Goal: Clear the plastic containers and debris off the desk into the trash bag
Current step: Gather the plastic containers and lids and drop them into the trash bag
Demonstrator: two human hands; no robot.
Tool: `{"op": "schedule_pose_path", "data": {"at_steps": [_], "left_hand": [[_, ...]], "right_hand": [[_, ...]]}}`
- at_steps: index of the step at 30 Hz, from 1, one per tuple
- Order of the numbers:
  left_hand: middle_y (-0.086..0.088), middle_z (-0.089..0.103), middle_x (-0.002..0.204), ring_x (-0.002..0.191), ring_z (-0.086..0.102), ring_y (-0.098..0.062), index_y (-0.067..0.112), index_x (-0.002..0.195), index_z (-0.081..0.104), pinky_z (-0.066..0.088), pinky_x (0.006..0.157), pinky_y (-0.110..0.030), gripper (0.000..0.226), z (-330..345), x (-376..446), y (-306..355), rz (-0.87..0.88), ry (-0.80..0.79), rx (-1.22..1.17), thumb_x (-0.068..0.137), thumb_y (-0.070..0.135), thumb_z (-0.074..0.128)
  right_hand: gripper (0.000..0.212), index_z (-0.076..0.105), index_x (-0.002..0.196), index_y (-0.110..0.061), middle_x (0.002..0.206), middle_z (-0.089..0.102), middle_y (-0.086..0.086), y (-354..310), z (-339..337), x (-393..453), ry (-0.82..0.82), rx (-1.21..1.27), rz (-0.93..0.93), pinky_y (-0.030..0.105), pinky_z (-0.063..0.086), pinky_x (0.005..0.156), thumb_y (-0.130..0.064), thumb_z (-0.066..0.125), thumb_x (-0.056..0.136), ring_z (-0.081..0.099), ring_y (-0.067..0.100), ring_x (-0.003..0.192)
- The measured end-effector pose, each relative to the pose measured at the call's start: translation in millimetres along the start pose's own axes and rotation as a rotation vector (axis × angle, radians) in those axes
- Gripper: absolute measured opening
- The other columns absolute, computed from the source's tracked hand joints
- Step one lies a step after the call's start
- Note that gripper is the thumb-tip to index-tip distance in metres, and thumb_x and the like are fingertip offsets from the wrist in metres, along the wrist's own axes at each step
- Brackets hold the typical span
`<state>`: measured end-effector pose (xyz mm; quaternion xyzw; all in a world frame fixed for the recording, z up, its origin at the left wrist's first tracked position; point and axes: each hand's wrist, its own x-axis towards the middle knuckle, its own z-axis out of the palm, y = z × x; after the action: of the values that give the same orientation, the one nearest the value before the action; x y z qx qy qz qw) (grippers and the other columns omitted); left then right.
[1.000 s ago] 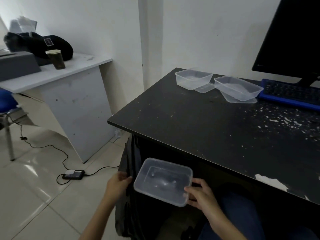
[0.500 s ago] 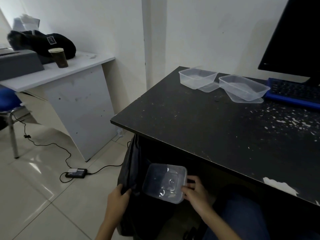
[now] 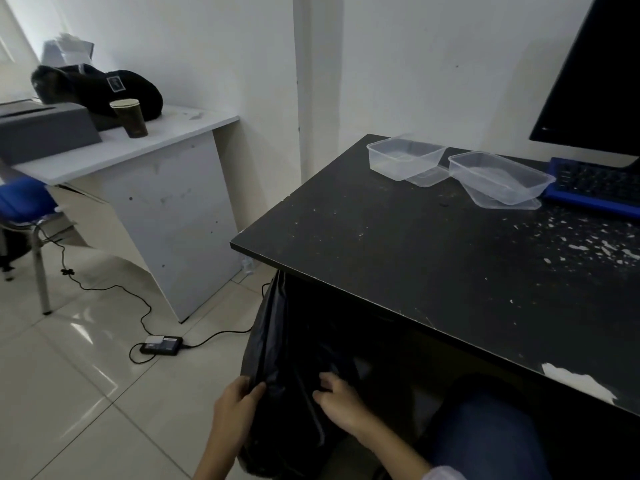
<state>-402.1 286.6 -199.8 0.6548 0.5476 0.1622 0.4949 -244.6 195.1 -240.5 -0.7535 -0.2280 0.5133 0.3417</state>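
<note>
1. Black plastic, the trash bag [image 3: 277,344] hangs off the near left corner of the black desk [image 3: 398,244], its mouth down by the person's knees.
2. Left hand [image 3: 232,410] pinches the bag's near rim, thumb and fingers curled round the film, so that side of the mouth is held open.
3. Right hand [image 3: 337,400] sits at or just inside the mouth with fingers loosely curled; no container shows in it, and whether it grips a fold of the bag cannot be told in the dark.
4. What lies inside the bag is too dark to make out.
5. Left to do, by my judgement, is most of the job: two clear plastic containers are on the far part of the desk.
6. One, the left container [image 3: 403,159], stands near the back left corner with a clear lid [image 3: 427,175] partly under its right edge.
7. Its neighbour, the right container [image 3: 498,174], rests tilted on a second lid [image 3: 502,201], touching the blue keyboard [image 3: 595,188].
8. White flecks of debris [image 3: 581,244] are scattered over the right side of the desk, with a larger white patch near the front edge.
9. Containers and debris all lie well apart from both hands, up on the desktop and farther away, while the hands are low at the bag.
</note>
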Motion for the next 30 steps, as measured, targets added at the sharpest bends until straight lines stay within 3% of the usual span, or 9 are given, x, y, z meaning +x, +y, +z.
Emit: {"op": "schedule_pose_path", "data": {"at_steps": [4,9,13,17,20,24,27,30], "left_hand": [[-0.021,0.064,0.079,0.076,0.056,-0.027,-0.005,0.082,0.059,0.042,0.070,-0.037,0.021,2,-3,0,0.000,0.004,-0.022,0.090,0.013,0.058],[-0.017,0.066,0.079,0.077,0.058,-0.028,-0.003,0.082,0.061,0.040,0.067,-0.035,0.020,0,-6,4,0.002,0.008,-0.048,0.092,0.014,0.056],[-0.013,0.067,0.077,0.075,0.059,-0.024,0.001,0.081,0.063,0.041,0.066,-0.033,0.019,-3,-9,6,0.003,0.030,-0.041,0.091,0.016,0.057],[-0.009,0.066,0.081,0.079,0.060,-0.024,0.004,0.087,0.062,0.043,0.070,-0.034,0.012,-1,-12,9,0.039,0.056,0.028,0.090,0.016,0.059],[-0.003,0.064,0.087,0.082,0.062,-0.022,0.011,0.097,0.059,0.050,0.076,-0.036,0.008,2,-19,15,0.115,0.054,0.062,0.089,0.013,0.059],[-0.001,0.064,0.092,0.087,0.061,-0.019,0.013,0.099,0.057,0.050,0.080,-0.036,0.010,5,-26,32,0.305,0.051,0.203,0.089,0.012,0.059],[0.005,0.063,0.090,0.086,0.062,-0.013,0.017,0.101,0.061,0.046,0.074,-0.024,0.012,5,-34,55,0.452,0.055,0.253,0.090,0.015,0.059],[0.014,0.063,0.081,0.076,0.060,0.000,0.027,0.095,0.062,0.040,0.063,-0.010,0.011,1,-50,85,0.617,0.084,0.234,0.090,0.018,0.059]], "right_hand": [[0.050,0.033,0.144,-0.021,0.145,0.039,0.000,3,6,1,-0.057,-0.024,0.006,0.020,0.033,0.095,-0.017,0.042,0.095,0.040,0.016,0.128],[0.051,0.032,0.144,-0.016,0.144,0.036,0.007,16,-6,-1,0.026,-0.079,0.020,0.019,0.038,0.087,-0.008,0.038,0.093,0.045,0.017,0.118],[0.046,0.034,0.143,-0.013,0.141,0.038,0.008,30,-11,-2,-0.106,-0.125,0.063,0.016,0.041,0.071,-0.007,0.037,0.097,0.048,0.010,0.101],[0.041,0.041,0.137,-0.017,0.139,0.040,0.007,29,-14,-7,-0.088,-0.138,0.013,0.011,0.042,0.066,-0.010,0.042,0.096,0.051,0.009,0.099],[0.038,0.047,0.133,-0.023,0.135,0.044,0.002,13,-18,-20,-0.007,-0.157,-0.063,0.013,0.045,0.073,-0.018,0.045,0.096,0.054,0.005,0.096],[0.033,0.049,0.128,-0.028,0.130,0.042,-0.007,-17,-31,-56,0.113,-0.261,-0.228,0.026,0.042,0.100,-0.023,0.047,0.095,0.044,0.007,0.118],[0.032,0.050,0.127,-0.030,0.124,0.045,-0.007,-40,-44,-94,0.151,-0.308,-0.324,0.024,0.043,0.099,-0.024,0.047,0.096,0.048,0.004,0.112],[0.029,0.054,0.123,-0.033,0.115,0.054,-0.010,-61,-54,-138,0.227,-0.346,-0.430,0.022,0.050,0.088,-0.029,0.050,0.094,0.057,0.003,0.098]]}}
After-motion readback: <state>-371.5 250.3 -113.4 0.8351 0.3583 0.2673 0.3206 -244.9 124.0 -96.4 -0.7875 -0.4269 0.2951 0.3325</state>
